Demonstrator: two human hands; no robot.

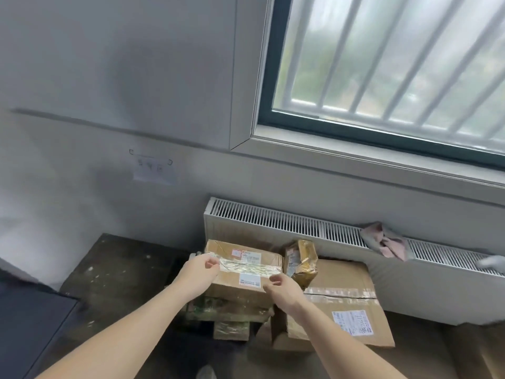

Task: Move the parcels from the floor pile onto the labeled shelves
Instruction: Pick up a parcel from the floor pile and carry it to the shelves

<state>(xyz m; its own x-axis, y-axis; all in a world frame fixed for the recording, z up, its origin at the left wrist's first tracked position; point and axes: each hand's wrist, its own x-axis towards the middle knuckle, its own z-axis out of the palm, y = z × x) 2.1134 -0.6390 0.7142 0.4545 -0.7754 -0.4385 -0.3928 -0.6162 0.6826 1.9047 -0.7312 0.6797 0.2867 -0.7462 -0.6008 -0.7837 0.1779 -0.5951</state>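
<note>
Both bare arms reach forward and down toward a pile of parcels on the dark floor below a white panel radiator (273, 222). The left hand (200, 272) lies at the left end of a brown cardboard box crossed by shiny clear tape (243, 272), its fingers curled at the box's upper left edge; whether they actually grip it cannot be told. The right hand (284, 289) is at the box's near right corner, fingers loosely curled just beside the white label, and a firm hold cannot be confirmed there either.

This taped box sits on top of other packages, among them a greenish printed carton (226, 310) directly under the hands. Just beyond the right hand, a small tan parcel wrapped in glossy tape (300, 261) stands tilted against the radiator. To the right of the right hand lies a large flat cardboard box with a white shipping label (352, 305).

Farther right, a pink and grey cloth (385, 239) is draped over the radiator's top. Above it is a barred window (396, 58).
</note>
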